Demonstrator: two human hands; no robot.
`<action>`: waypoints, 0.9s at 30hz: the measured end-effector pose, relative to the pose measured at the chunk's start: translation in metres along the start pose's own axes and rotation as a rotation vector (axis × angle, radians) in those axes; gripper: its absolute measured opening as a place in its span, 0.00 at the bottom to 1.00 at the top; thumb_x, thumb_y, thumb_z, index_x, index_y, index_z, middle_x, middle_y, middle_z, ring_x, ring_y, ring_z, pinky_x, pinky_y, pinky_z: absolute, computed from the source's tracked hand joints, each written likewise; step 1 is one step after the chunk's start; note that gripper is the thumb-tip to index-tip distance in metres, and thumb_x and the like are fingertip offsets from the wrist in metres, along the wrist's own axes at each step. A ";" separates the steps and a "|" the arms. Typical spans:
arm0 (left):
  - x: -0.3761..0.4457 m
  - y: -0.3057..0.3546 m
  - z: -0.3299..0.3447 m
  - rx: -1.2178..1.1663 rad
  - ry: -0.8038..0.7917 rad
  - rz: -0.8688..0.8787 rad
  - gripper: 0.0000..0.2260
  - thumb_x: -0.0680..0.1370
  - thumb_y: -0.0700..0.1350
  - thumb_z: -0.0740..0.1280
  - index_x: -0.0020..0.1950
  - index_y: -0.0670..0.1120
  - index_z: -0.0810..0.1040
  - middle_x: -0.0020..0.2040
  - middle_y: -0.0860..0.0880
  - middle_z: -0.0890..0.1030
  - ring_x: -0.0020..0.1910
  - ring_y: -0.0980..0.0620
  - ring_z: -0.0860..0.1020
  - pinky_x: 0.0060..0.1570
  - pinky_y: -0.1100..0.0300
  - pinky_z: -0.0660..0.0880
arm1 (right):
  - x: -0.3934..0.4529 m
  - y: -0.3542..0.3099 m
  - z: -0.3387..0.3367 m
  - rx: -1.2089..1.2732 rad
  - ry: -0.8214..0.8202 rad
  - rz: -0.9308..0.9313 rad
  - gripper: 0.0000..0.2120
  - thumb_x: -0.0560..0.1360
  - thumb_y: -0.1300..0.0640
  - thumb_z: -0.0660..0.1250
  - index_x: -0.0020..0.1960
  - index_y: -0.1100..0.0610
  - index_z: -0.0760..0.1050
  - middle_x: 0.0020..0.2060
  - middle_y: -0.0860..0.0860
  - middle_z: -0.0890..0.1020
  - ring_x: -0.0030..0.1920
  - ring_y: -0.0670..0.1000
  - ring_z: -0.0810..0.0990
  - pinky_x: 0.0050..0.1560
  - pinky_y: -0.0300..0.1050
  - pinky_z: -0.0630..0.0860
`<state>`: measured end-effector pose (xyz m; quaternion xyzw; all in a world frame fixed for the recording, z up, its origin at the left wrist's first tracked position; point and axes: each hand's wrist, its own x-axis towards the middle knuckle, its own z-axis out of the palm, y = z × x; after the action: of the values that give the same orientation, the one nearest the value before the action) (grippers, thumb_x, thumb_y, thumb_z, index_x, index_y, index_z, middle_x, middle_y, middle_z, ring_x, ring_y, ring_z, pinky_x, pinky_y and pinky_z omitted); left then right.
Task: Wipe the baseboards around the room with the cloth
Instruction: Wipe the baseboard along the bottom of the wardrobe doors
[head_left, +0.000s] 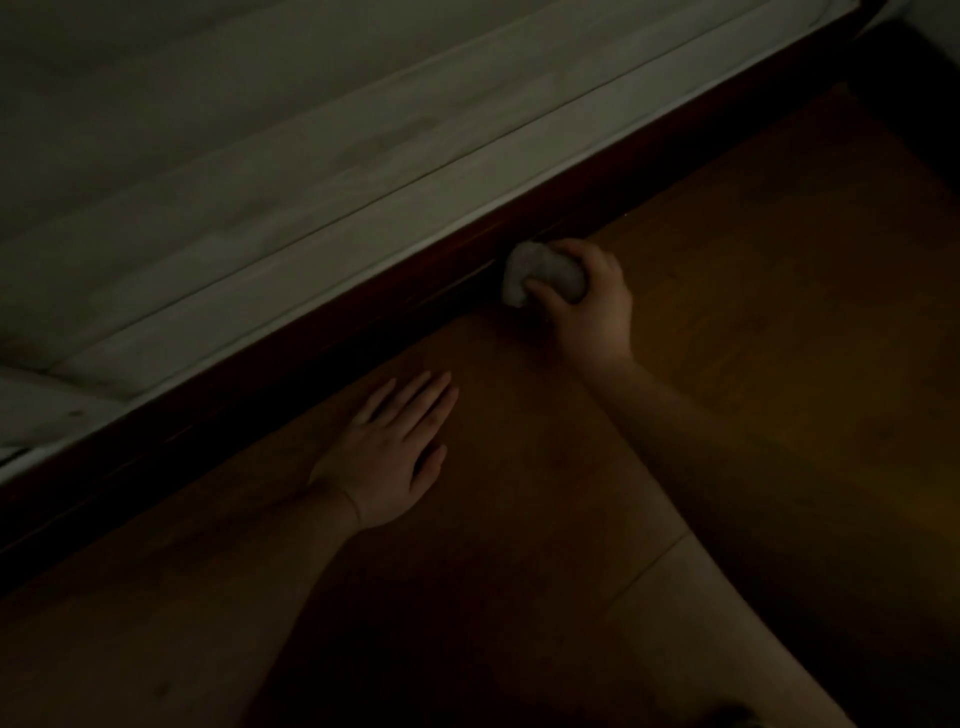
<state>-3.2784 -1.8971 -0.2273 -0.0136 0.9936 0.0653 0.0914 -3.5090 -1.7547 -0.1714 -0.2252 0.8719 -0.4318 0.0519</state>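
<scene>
Pressing against the dark baseboard (415, 306), the pale cloth (540, 273) sits bunched in the right hand (589, 301), whose fingers and thumb curl round it. The cloth touches the baseboard just above where that strip meets the wooden floor (753, 291). Nearer the camera than the cloth and to its left along the baseboard, the left hand (387, 457) lies flat on the floor, fingers straight and slightly spread, holding nothing, its fingertips close to the baseboard but apart from it. Above the baseboard rises the pale wall (260, 156). The room is dim, so finer detail cannot be told.
</scene>
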 end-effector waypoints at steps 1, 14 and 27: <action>0.000 0.001 0.000 0.001 -0.003 0.002 0.29 0.83 0.57 0.46 0.82 0.47 0.50 0.82 0.50 0.50 0.80 0.51 0.49 0.77 0.49 0.50 | 0.013 0.008 -0.011 -0.029 -0.001 0.007 0.20 0.72 0.53 0.75 0.62 0.52 0.76 0.55 0.50 0.75 0.54 0.45 0.74 0.52 0.27 0.66; 0.000 0.001 -0.003 0.017 -0.021 0.000 0.29 0.83 0.58 0.47 0.81 0.48 0.50 0.82 0.49 0.50 0.80 0.50 0.51 0.76 0.48 0.50 | 0.086 0.046 -0.072 -0.146 0.144 0.275 0.22 0.75 0.50 0.70 0.66 0.53 0.71 0.62 0.55 0.76 0.61 0.55 0.76 0.58 0.52 0.76; 0.000 0.002 -0.006 0.025 -0.026 -0.007 0.29 0.82 0.58 0.44 0.81 0.48 0.49 0.81 0.49 0.49 0.80 0.50 0.50 0.77 0.48 0.49 | -0.039 -0.043 0.018 0.008 -0.086 -0.125 0.20 0.71 0.54 0.77 0.61 0.54 0.77 0.55 0.53 0.77 0.53 0.45 0.74 0.52 0.24 0.65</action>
<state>-3.2795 -1.8960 -0.2215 -0.0152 0.9930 0.0525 0.1045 -3.4544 -1.7737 -0.1534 -0.2974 0.8514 -0.4274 0.0634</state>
